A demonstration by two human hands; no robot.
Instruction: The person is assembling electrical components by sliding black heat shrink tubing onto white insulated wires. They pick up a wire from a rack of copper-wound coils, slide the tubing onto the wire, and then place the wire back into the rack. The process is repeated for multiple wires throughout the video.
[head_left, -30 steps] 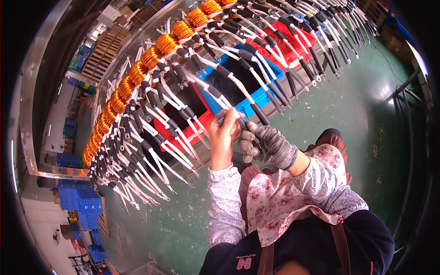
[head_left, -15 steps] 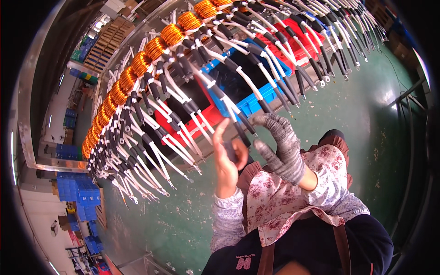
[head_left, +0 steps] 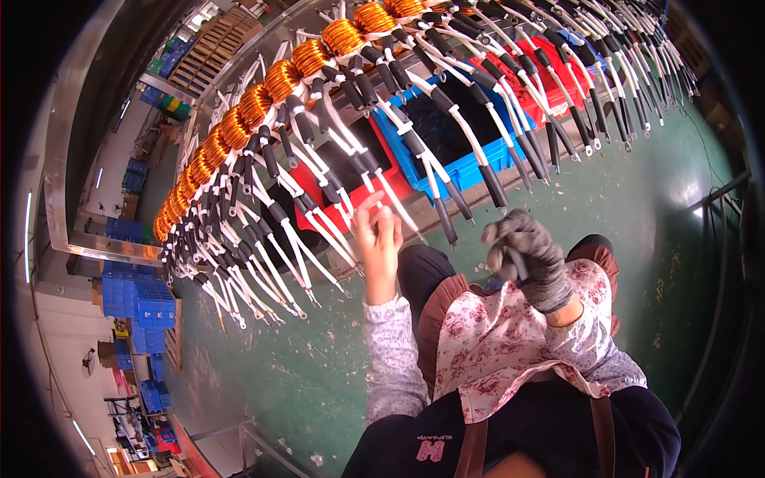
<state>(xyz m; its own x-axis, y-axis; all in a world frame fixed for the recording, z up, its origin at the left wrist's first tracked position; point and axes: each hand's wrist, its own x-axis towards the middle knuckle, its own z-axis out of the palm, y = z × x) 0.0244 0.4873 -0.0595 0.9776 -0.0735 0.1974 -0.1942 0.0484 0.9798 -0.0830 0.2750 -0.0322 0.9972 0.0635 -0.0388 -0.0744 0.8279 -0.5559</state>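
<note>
My bare left hand [head_left: 379, 248] is raised beside a white cable lead [head_left: 396, 205], index finger up and the other fingers loosely bent apart. Whether it touches the lead is unclear. My right hand [head_left: 532, 261], in a grey knitted glove, is closed around a short dark sleeve-like piece [head_left: 519, 265], held above my lap and apart from the cables. Between and above my hands hang white leads with black sleeves [head_left: 448, 221] on their ends and metal tips. The leads come from a row of copper-wound coils [head_left: 309, 56] along the rack.
A blue crate [head_left: 470, 171] and red crates [head_left: 390, 159] stand under the hanging leads. Many more leads crowd the left and far right. Blue bins [head_left: 139, 299] are stacked at the left over the green floor [head_left: 319, 374]. A floral apron [head_left: 518, 342] covers my lap.
My right hand has drawn back to the right from the sleeved leads and closed on the dark piece. My left hand has shifted slightly left and up. The whole view has shifted.
</note>
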